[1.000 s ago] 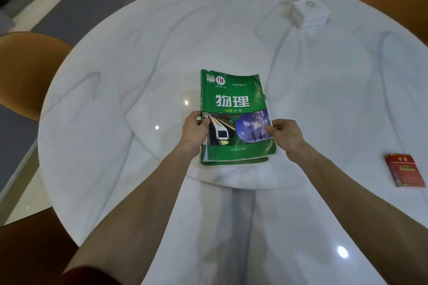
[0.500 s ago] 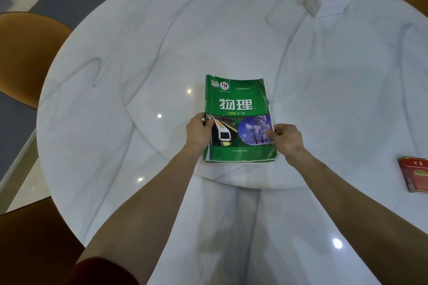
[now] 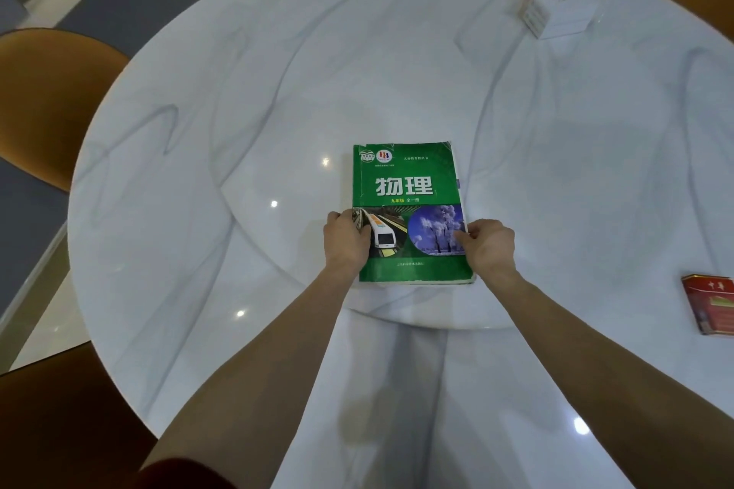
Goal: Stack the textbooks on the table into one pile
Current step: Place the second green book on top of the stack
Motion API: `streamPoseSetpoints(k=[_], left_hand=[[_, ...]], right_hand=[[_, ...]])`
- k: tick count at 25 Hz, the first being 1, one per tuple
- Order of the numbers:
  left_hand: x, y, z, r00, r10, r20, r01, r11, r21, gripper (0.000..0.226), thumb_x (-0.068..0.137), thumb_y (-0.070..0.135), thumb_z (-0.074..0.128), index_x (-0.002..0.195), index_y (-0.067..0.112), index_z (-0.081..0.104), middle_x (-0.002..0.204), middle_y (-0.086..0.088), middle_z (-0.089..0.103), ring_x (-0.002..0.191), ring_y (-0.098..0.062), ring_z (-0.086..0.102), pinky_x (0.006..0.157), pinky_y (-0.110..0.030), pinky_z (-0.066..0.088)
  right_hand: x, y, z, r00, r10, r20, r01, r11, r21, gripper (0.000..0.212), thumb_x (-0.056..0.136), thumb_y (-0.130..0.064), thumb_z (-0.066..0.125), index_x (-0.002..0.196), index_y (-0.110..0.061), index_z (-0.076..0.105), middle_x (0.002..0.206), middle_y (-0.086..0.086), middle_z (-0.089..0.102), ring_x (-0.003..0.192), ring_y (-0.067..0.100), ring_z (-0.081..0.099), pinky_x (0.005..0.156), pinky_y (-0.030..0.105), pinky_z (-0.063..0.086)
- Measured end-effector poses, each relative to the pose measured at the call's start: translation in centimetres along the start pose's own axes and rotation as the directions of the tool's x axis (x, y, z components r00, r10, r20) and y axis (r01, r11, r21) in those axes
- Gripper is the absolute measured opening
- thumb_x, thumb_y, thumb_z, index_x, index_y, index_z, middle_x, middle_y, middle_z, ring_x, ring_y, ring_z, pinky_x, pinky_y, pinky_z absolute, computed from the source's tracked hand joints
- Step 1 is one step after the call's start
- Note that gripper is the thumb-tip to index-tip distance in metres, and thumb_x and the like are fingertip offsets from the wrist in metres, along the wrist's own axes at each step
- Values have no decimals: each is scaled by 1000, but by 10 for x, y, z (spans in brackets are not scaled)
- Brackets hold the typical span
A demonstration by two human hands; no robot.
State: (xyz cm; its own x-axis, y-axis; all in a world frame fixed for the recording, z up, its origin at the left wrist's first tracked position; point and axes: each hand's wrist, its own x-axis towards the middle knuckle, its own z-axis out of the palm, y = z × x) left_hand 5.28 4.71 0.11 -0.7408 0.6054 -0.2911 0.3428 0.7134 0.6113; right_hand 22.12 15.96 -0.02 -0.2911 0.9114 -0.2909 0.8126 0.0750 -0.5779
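A green textbook (image 3: 407,187) with a train and a frosty tree on its cover lies flat on the raised round centre of the white marble table (image 3: 278,91). Page edges of another book show under it along the right and bottom sides. My left hand (image 3: 344,240) grips the pile's left edge with the thumb on the cover. On the opposite side, my right hand (image 3: 489,246) holds the right edge, thumb resting on the tree picture.
A red cigarette pack (image 3: 711,304) lies near the table's right rim. A white box (image 3: 556,0) stands at the far right. Orange chairs (image 3: 43,99) ring the table on the left, with others at the far side.
The lower book's edges stuck out at the front a second ago; now the pile sits squared up. Both hands stayed at its sides while my head tilted down.
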Motion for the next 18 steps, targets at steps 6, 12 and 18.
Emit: streamPoseSetpoints(k=[6, 12, 18], left_hand=[[-5, 2, 2, 1000, 22, 16, -23, 1000, 17, 28, 95, 9, 49, 120, -1, 57, 123, -20, 50, 108, -36, 56, 98, -40, 46], [-8, 3, -1, 996, 37, 86, -48, 990, 131, 31, 96, 11, 46, 125, 2, 50, 128, -19, 45, 110, -38, 54, 99, -41, 45], [-16, 18, -23, 986, 146, 78, -163, 942, 292, 29, 96, 18, 43, 118, 5, 54, 122, -16, 53, 114, -33, 49, 90, -45, 48]], right_hand=[[-3, -2, -2, 994, 107, 16, -108, 994, 25, 23, 88, -16, 61, 83, 5, 67, 77, 15, 59, 70, 27, 54, 59, 25, 40], [-7, -6, -5, 993, 118, -12, -118, 993, -10, 42, 87, -14, 59, 49, -9, 41, 51, 5, 43, 58, 26, 45, 55, 31, 40], [-25, -14, -23, 1000, 10, -10, -12, 991, -134, 29, 92, -19, 49, 108, 2, 62, 109, 21, 65, 99, 37, 62, 81, 36, 51]])
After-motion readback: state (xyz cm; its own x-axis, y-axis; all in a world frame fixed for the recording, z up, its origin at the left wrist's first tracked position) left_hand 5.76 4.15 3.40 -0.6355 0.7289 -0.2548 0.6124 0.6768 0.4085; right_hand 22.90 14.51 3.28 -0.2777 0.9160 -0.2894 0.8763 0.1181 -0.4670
